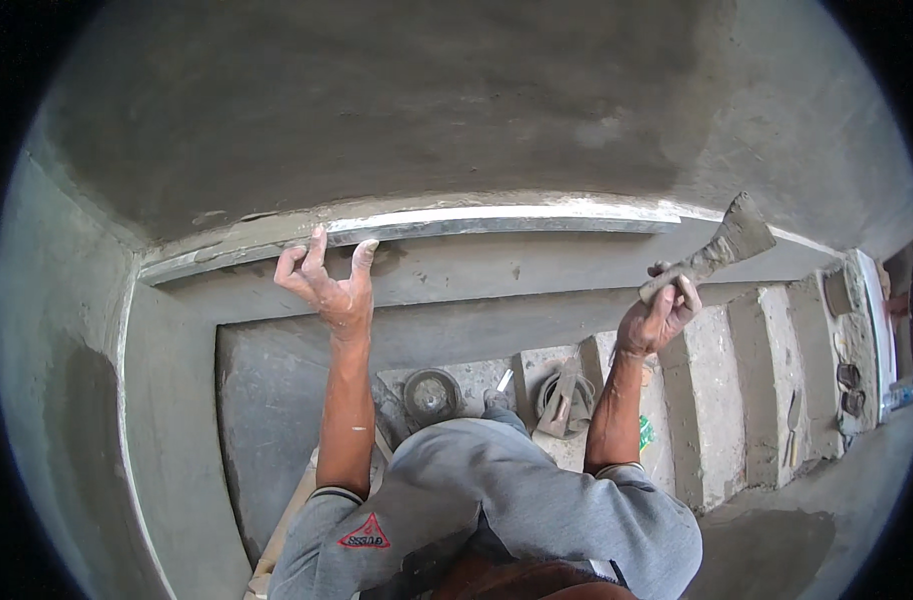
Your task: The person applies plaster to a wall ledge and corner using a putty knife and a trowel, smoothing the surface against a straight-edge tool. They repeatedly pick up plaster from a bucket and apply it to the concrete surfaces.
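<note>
Through the head view, I am looking down at two bare, cement-dusted hands. The left hand (332, 285) is reaching up, fingers spread and bent, gripping nothing; its fingertips are overlapping a long, narrow, pale grey bar (497, 227) running along the foot of a broad grey plastered wall (427, 110). I am not able to tell whether they are touching it. The right hand (662, 312) is clasping the handle of a grey, mortar-caked tool with a flared end (745, 232), which is pointing up and rightward, just beyond the bar's right end. Below, a round, dark bucket (411, 396) is standing between the forearms, and rough grey concrete steps (715, 405) are running off rightward.
</note>
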`<control>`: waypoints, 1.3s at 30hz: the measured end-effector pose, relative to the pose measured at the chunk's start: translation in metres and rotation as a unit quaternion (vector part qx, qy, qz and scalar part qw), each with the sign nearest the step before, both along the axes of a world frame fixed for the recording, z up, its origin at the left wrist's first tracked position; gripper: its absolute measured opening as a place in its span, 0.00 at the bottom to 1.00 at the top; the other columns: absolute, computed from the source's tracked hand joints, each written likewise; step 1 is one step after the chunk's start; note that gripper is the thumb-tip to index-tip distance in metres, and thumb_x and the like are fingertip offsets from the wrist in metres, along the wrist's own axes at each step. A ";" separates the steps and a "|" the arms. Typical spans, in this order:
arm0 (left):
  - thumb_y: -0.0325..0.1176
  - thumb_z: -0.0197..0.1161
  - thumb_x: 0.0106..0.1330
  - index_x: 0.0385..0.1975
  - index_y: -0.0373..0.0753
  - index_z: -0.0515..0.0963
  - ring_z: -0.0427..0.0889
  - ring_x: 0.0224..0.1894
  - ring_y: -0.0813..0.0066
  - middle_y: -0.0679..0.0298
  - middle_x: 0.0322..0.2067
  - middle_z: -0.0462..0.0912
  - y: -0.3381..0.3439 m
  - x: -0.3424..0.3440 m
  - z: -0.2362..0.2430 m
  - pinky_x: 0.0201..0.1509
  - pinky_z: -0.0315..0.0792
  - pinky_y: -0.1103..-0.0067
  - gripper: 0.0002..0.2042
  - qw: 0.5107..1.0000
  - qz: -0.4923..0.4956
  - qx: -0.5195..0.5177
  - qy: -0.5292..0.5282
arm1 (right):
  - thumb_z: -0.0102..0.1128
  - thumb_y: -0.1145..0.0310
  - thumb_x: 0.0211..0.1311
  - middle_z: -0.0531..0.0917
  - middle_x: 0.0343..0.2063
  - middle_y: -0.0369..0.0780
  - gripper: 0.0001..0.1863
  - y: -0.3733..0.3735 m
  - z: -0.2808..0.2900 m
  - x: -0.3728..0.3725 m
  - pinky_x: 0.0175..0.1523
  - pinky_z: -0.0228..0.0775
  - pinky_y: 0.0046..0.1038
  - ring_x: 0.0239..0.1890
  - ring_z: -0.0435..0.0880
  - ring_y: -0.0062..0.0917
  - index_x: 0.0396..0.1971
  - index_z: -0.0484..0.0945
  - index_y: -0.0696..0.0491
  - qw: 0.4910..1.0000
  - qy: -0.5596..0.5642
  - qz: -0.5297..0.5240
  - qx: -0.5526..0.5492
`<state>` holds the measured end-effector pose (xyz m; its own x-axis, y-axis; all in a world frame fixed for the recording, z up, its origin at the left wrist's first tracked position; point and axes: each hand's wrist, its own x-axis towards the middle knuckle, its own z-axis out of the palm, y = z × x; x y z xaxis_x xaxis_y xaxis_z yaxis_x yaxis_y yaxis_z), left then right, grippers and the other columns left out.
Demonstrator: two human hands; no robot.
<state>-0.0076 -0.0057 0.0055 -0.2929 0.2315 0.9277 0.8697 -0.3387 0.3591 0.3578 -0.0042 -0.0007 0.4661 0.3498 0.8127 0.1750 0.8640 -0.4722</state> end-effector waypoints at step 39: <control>0.33 0.78 0.44 0.52 0.46 0.72 0.63 0.46 0.66 0.61 0.42 0.60 -0.005 -0.011 0.003 0.51 0.63 0.69 0.31 0.999 0.030 -0.014 -0.001 | 0.59 0.45 0.60 0.80 0.25 0.44 0.33 -0.080 0.036 0.003 0.33 0.73 0.27 0.25 0.80 0.28 0.48 0.68 0.61 0.970 -0.212 -0.106 -0.058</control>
<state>-0.0182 -0.0109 0.0081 -0.3092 0.2401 0.9202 0.8870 -0.2761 0.3701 0.3611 -0.0845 0.0351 0.1695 0.3835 0.9079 0.5419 0.7332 -0.4109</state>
